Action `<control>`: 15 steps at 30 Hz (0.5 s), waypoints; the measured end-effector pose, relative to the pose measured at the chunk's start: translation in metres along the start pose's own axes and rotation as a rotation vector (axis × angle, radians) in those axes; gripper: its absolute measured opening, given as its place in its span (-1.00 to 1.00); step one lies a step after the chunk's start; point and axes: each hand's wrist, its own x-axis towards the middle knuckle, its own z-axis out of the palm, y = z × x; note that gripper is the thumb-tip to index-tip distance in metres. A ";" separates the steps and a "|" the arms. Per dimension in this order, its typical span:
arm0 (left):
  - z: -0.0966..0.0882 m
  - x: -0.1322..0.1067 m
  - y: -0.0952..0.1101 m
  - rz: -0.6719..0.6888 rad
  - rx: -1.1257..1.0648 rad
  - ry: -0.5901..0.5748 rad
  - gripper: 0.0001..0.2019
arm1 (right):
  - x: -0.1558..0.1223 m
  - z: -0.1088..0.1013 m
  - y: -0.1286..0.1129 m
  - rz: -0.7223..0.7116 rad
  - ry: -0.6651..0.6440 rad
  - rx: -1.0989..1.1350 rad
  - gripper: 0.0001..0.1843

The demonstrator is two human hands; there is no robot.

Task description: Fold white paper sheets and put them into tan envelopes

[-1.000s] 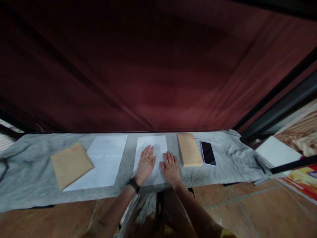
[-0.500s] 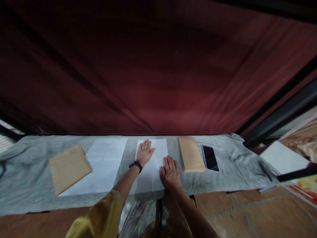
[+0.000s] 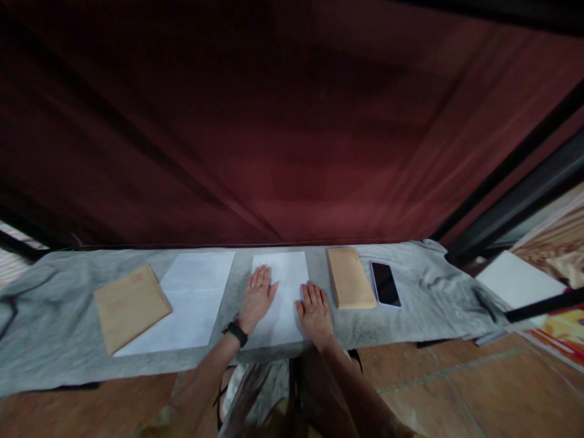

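A white sheet of paper (image 3: 285, 274) with a faint crease across it lies before me on the grey cloth. My left hand (image 3: 256, 298), a dark band on its wrist, rests flat over the sheet's left edge with fingers stretched out. On the sheet's right edge lies my right hand (image 3: 316, 313), also flat, its fingers slightly apart. Neither hand grips anything. To the left is a second white paper (image 3: 196, 304), also creased, with a brown envelope (image 3: 132, 307) overlapping its left side. A stack of brown envelopes (image 3: 350, 278) sits right of my right hand.
A phone (image 3: 385, 285) with a pale purple edge lies right of the stack. The grey cloth (image 3: 433, 304) covers the long narrow surface. Behind it hangs a dark red fabric (image 3: 292, 152). A black frame bar (image 3: 545, 305) and a white board (image 3: 520, 280) are at the right.
My left hand has slid toward me and a little left, from the upper part of the sheet to its left edge. My right hand stays at about the same place.
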 end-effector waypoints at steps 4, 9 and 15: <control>-0.002 -0.054 0.016 0.086 -0.029 -0.071 -0.37 | -0.002 0.001 0.001 -0.022 0.036 0.003 -0.42; -0.016 -0.103 0.006 0.084 0.001 -0.082 -0.38 | -0.002 -0.002 0.000 -0.016 0.025 -0.012 -0.43; -0.040 -0.134 0.002 0.206 -0.009 -0.134 -0.39 | -0.001 -0.003 0.001 -0.012 -0.004 0.003 -0.43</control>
